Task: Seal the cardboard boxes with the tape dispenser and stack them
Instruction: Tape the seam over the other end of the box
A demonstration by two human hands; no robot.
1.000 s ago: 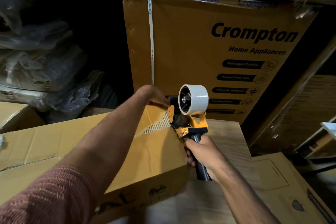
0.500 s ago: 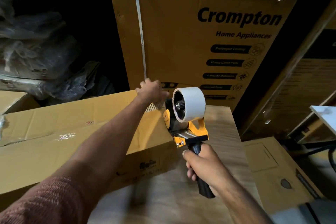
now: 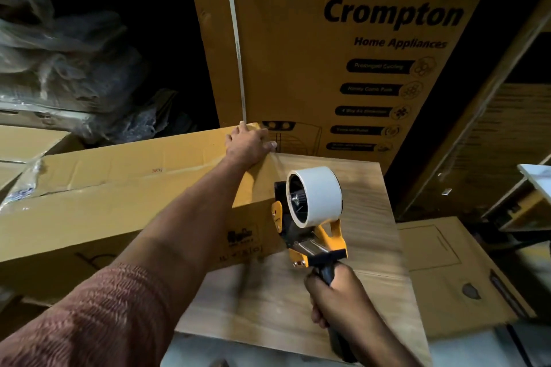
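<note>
A long brown cardboard box (image 3: 119, 194) lies on a wood-grain table (image 3: 298, 301), its top flaps meeting along a seam. My left hand (image 3: 249, 144) reaches across and presses flat on the far right corner of the box top. My right hand (image 3: 337, 301) grips the black handle of a yellow and black tape dispenser (image 3: 310, 217) that carries a white tape roll. The dispenser is held upright just off the box's right end, near its side face. A glossy strip of tape seems to lie over the box end under my left hand.
A tall Crompton carton (image 3: 343, 53) stands right behind the table. Plastic-wrapped bundles (image 3: 65, 68) pile up at back left. Another cardboard box (image 3: 453, 268) sits low at the right, and a further box (image 3: 26, 143) at the left edge.
My left hand slid away along the box top to its far right corner. The dispenser came off the box top and moved down and right, beside the box end.
</note>
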